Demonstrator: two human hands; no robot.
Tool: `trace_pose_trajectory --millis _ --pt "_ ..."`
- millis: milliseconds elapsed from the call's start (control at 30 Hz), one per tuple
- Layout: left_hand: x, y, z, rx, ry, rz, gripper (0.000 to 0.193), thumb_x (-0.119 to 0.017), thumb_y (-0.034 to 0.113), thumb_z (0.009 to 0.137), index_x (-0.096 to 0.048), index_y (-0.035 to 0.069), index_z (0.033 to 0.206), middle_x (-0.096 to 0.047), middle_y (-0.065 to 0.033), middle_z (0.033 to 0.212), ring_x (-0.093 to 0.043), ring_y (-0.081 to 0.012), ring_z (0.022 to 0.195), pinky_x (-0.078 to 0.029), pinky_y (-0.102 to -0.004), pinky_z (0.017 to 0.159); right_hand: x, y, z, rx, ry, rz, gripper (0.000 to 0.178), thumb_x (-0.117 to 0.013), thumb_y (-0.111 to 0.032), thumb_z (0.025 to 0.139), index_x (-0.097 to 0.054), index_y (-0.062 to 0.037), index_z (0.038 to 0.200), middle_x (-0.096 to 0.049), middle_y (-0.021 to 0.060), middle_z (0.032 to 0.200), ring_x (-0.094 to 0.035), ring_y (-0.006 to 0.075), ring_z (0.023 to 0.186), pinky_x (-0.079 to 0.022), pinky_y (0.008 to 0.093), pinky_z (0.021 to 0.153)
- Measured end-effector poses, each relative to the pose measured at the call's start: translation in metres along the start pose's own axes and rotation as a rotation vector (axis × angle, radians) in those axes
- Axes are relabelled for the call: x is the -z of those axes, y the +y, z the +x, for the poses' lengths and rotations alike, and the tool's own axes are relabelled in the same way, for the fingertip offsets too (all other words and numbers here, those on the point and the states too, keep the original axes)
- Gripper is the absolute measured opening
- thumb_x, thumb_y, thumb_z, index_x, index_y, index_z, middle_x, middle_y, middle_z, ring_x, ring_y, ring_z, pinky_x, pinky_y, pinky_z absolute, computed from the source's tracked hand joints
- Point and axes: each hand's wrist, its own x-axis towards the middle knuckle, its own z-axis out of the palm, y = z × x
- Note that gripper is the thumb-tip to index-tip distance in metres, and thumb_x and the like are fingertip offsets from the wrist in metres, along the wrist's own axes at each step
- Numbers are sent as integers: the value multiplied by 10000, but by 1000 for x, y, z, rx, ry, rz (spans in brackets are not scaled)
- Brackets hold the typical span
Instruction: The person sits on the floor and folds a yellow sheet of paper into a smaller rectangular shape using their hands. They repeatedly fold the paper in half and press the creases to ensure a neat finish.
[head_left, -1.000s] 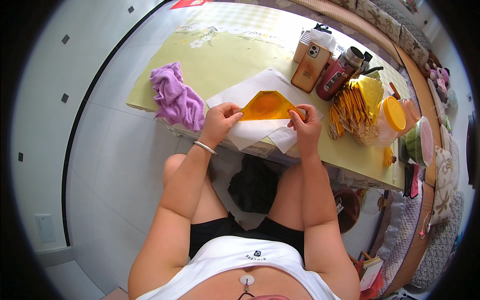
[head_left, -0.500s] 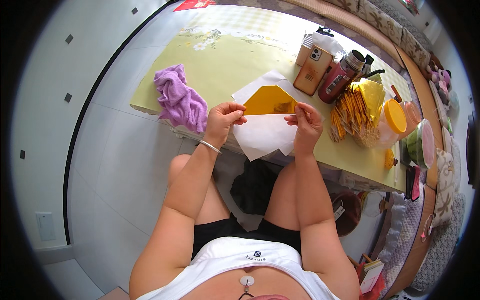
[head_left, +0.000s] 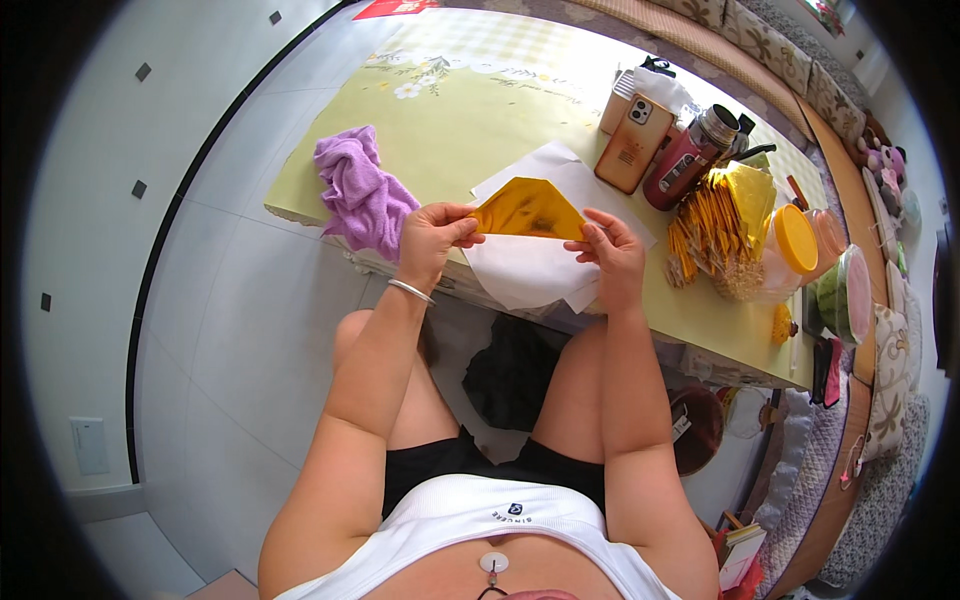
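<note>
**Gold sheet [head_left: 528, 208] between both hands**

On my feed: left hand [head_left: 432, 238] pinches its 8 o'clock corner, right hand [head_left: 612, 250] pinches the 4 o'clock one. I see white paper [head_left: 535, 272] showing at its 6. Purple cloth [head_left: 362, 190]: 10 o'clock from left hand.

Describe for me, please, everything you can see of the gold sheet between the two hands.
The gold sheet is shiny, like foil or metallic paper. It has a short upper edge, slanting sides and a longer lower edge, with darker, uneven reflections on its face. The left hand pinches its lower left corner, the right hand its lower right. White paper lies behind and below it; whether they touch is unclear.
</note>
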Motion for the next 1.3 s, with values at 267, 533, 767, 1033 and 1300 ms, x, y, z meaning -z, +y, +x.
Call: trace_pose_trajectory --millis 267,533,767,1033,1300 --pt "3 0 1 31 -20 34 99 -696 -4 891 -725 -22 985 -741 -114 873 -740 -195 708 -573 -250 607 5 1 -2 -9 -28 -160 113 -642 -80 970 -679 22 1004 -709 90 857 -734 175 664 -548 224 538" --pt "-2 -1 -1 116 -88 73 80 -714 23 882 -727 -20 948 -733 -89 806 -735 -191 690 -582 -260 628 12 8 -4 -3 18 -110 117 -640 -92 971 -680 14 999 -710 81 855 -726 165 649 -543 220 537" --pt "0 -6 1 0 -89 115 123 -737 84 887 -738 0 977 -741 -64 846 -720 -152 721 -522 -226 585 11 4 -8 -23 -11 -137 135 -638 -102 971 -679 11 1032 -713 75 819 -708 144 623 -537 221 549" --pt "0 -3 -3 45 -110 -61 212 -715 22 892 -660 6 1096 -735 -103 907 -728 -189 724 -572 -254 605 11 8 -12 -22 13 -121 153 -618 -115 985 -680 11 1044 -730 101 871 -698 135 616 -520 217 544" --pt "5 2 -2 121 -134 -207 260 -687 224 963 -696 -7 1081 -741 -113 923 -735 -203 720 -566 -256 589 12 6 -13 -12 19 -130 162 -630 -119 983 -687 11 1059 -734 100 890 -693 129 619 -513 216 556"
